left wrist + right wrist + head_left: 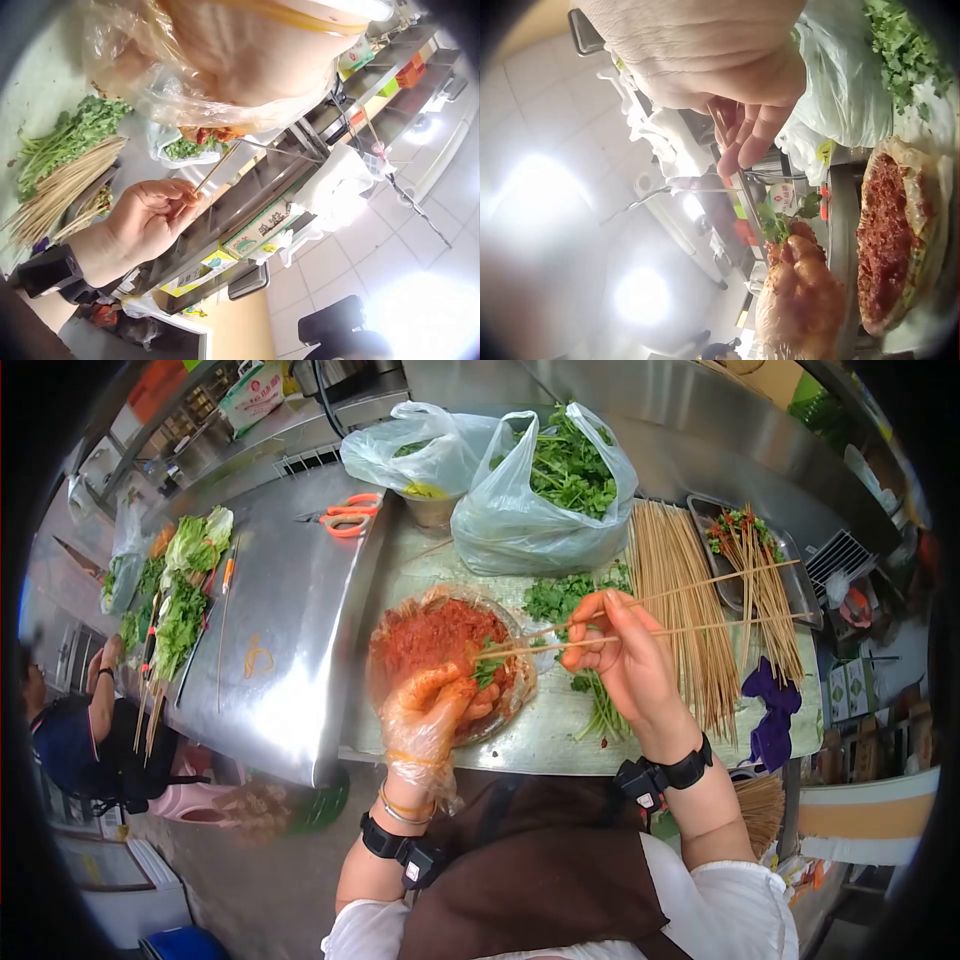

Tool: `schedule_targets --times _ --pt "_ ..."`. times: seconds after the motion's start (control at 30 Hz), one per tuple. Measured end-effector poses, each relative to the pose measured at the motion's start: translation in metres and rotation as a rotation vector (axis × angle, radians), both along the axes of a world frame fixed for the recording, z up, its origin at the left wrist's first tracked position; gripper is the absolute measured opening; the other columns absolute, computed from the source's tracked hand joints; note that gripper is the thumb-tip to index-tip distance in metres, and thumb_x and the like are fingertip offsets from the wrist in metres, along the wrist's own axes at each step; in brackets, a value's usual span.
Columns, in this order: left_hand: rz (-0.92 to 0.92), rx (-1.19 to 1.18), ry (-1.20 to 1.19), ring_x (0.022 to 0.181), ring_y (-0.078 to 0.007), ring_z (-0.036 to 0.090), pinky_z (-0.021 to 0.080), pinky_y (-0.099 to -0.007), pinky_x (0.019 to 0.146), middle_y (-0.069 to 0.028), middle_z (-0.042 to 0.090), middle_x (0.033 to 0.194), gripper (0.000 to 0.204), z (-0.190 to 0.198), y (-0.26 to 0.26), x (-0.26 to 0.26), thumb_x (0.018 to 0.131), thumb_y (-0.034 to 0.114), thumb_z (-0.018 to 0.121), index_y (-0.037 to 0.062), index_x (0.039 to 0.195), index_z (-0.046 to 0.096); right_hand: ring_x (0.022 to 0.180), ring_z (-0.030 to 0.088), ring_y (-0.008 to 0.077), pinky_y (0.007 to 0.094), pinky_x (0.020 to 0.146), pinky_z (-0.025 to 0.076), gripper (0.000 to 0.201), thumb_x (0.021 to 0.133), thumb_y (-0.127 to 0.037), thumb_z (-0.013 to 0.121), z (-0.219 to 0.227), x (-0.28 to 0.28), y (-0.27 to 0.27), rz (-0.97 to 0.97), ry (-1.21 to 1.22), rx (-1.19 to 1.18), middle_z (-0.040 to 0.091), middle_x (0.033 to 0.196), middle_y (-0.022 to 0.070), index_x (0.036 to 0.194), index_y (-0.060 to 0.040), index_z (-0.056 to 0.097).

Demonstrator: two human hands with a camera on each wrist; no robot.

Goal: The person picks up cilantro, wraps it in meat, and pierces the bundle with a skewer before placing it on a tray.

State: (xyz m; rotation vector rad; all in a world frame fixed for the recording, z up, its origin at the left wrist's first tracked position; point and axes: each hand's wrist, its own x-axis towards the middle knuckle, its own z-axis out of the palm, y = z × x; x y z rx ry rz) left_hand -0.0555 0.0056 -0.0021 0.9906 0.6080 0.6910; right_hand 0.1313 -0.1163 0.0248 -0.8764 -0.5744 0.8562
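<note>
My left hand (pixel 425 705), in a clear plastic glove smeared red, is over a plastic-lined bowl (pixel 522 698) of red seasoned meat (pixel 440 632). Its fingers are curled round a cilantro sprig (pixel 487 670), whose leaves poke out in the right wrist view; a bit of red meat (pixel 214 135) shows there in the left wrist view. My bare right hand (pixel 640 665) pinches two bamboo skewers (pixel 720 624) at the right of the bowl. The skewers' left ends reach to the cilantro and the gloved fingers, while the far ends stick out to the right.
Loose cilantro (pixel 560 600) and many bamboo skewers (pixel 680 620) lie on the board. A tray (pixel 735 585) at right has filled skewers. Plastic bags (pixel 540 545) of greens stand behind; orange-handled scissors (pixel 350 515) lie on the metal table (pixel 290 630). Another person is at far left.
</note>
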Motion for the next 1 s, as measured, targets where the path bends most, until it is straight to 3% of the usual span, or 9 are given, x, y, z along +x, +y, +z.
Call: schedule_targets --times 0.37,0.47,0.57,0.67,0.77,1.0 --pt "0.011 0.089 0.023 0.083 -0.0228 0.065 0.058 -0.0296 0.073 -0.0141 0.062 0.102 0.023 -0.009 0.005 0.002 0.084 -0.010 0.053 -0.0084 0.106 0.059 0.062 0.064 0.0159 0.0246 0.055 0.052 0.032 0.097 -0.030 0.042 -0.003 0.008 0.001 0.067 -0.070 -0.146 0.061 0.074 0.0063 0.090 -0.0018 0.057" --pt "0.011 0.154 0.070 0.087 -0.0185 0.062 0.057 -0.0313 0.074 -0.0115 0.063 0.103 0.025 -0.008 0.005 0.002 0.081 -0.010 0.055 -0.0047 0.104 0.062 0.062 0.064 0.0156 0.0243 0.056 0.052 0.032 0.097 -0.030 0.042 0.001 0.009 -0.004 0.069 -0.085 -0.096 0.061 0.075 0.0064 0.090 -0.0022 0.057" --pt "-0.010 0.310 0.048 0.085 -0.0202 0.064 0.057 -0.0292 0.075 -0.0148 0.062 0.104 0.022 -0.009 0.005 0.002 0.084 -0.010 0.053 -0.0088 0.105 0.060 0.062 0.064 0.0152 0.0239 0.056 0.051 0.032 0.098 -0.030 0.042 0.001 0.004 -0.001 0.015 -0.036 -0.047 0.061 0.075 0.0064 0.090 -0.0025 0.057" --pt "-0.044 0.379 0.115 0.089 -0.0182 0.061 0.057 -0.0319 0.075 -0.0118 0.063 0.104 0.030 -0.005 0.006 0.003 0.079 -0.012 0.053 -0.0053 0.107 0.061 0.061 0.064 0.0151 0.0236 0.056 0.051 0.032 0.098 -0.029 0.041 -0.007 0.000 0.005 0.039 -0.044 -0.119 0.061 0.075 0.0062 0.090 -0.0028 0.057" --pt "0.027 0.155 0.000 0.087 -0.0207 0.063 0.057 -0.0308 0.078 -0.0154 0.061 0.105 0.027 -0.005 0.003 0.004 0.084 -0.011 0.051 -0.0087 0.111 0.057 0.061 0.064 0.0151 0.0233 0.056 0.051 0.032 0.098 -0.030 0.042 -0.009 0.001 0.003 0.004 -0.040 -0.138 0.061 0.075 0.0062 0.090 -0.0029 0.057" --pt "-0.027 0.073 0.053 0.091 -0.0204 0.062 0.057 -0.0318 0.079 -0.0167 0.059 0.112 0.030 -0.011 0.008 0.001 0.085 -0.011 0.049 -0.0082 0.114 0.056 0.061 0.064 0.0156 0.0230 0.056 0.051 0.033 0.098 -0.030 0.042 -0.003 0.001 -0.006 0.021 -0.091 -0.106 0.061 0.074 0.0067 0.090 -0.0019 0.057"
